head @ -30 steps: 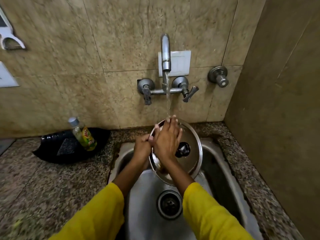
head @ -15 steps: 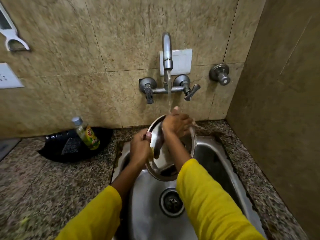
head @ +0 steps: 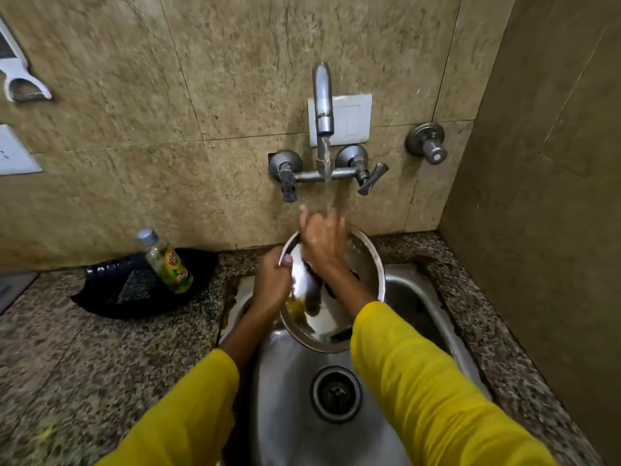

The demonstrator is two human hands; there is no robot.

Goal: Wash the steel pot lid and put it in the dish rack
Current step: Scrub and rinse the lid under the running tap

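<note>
Both sleeves (head: 420, 381) are bright yellow. The lid (head: 366, 264) is shiny silver steel with a black knob. The sink (head: 289, 398) is dull silver steel with a dark drain (head: 336, 394). The worktop (head: 84, 364) is speckled granite in grey, brown and black. The wall tiles (head: 151, 112) are mottled beige. The bottle (head: 166, 262) has a grey cap and a yellow-green label; the bag (head: 111, 290) beneath it is black. The tap (head: 322, 99) is grey metal, the switch plate (head: 353, 117) behind it white.

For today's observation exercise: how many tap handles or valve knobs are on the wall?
3: left lever and right lever flank the spout; a round knob sits farther right.
</note>
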